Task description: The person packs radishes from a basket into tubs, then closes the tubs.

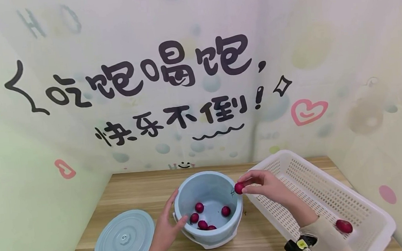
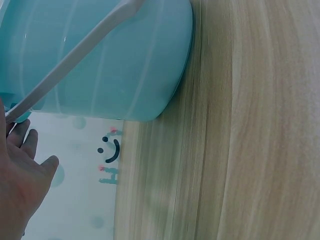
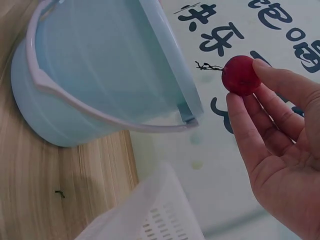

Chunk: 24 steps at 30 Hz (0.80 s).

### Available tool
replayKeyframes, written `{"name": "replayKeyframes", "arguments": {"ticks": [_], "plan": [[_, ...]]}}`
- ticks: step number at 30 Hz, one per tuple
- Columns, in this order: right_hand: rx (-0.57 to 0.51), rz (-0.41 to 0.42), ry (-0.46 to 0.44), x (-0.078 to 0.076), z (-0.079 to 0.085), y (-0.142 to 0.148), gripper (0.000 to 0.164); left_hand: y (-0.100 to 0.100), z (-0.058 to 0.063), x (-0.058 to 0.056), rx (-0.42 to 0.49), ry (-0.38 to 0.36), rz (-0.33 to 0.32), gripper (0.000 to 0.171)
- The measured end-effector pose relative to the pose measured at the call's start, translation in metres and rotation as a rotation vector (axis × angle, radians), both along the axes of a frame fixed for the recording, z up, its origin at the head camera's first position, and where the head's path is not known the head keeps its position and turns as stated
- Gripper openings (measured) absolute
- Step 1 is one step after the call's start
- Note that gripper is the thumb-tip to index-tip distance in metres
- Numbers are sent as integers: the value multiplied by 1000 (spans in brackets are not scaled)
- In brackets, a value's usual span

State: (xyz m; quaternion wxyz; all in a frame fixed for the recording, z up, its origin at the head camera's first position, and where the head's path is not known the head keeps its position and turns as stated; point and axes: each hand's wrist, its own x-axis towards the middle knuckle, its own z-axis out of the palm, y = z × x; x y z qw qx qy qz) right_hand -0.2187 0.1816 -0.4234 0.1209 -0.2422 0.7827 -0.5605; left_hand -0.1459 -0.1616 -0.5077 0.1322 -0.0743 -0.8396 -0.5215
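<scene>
In the head view my right hand (image 1: pixel 267 185) pinches a small round radish (image 1: pixel 239 188) between thumb and fingertips, at the right rim of a light blue bucket (image 1: pixel 213 238). A thin dark root trails from this radish (image 3: pixel 241 75) toward the bucket in the right wrist view. Several other red radishes (image 1: pixel 226 211) lie on the bucket's floor. My left hand (image 1: pixel 164 229) rests against the bucket's left side, fingers extended along the outside and thumb overlapping the rim. The left wrist view has its fingers close to the pale bucket handle (image 2: pixel 75 56), with the thumb hidden.
To the left lies a round blue lid (image 1: pixel 124 242) on the wooden table (image 1: pixel 155 180). A white perforated basket (image 1: pixel 370 206) stands on the right under my right forearm, with a red radish (image 1: pixel 344 226) in it. Behind the table rises a printed wall (image 1: pixel 203 153).
</scene>
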Motion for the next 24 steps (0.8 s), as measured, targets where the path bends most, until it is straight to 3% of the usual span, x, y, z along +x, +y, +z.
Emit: {"name": "replayKeyframes", "arguments": {"ticks": [15,24], "plan": [[-55,81,30,0,-7,-15,30,0,-3,-2,-19,45,-5,78],[-65,76,39,6,-9,-11,34,0,-3,-2,-18,40,-10,78]]}}
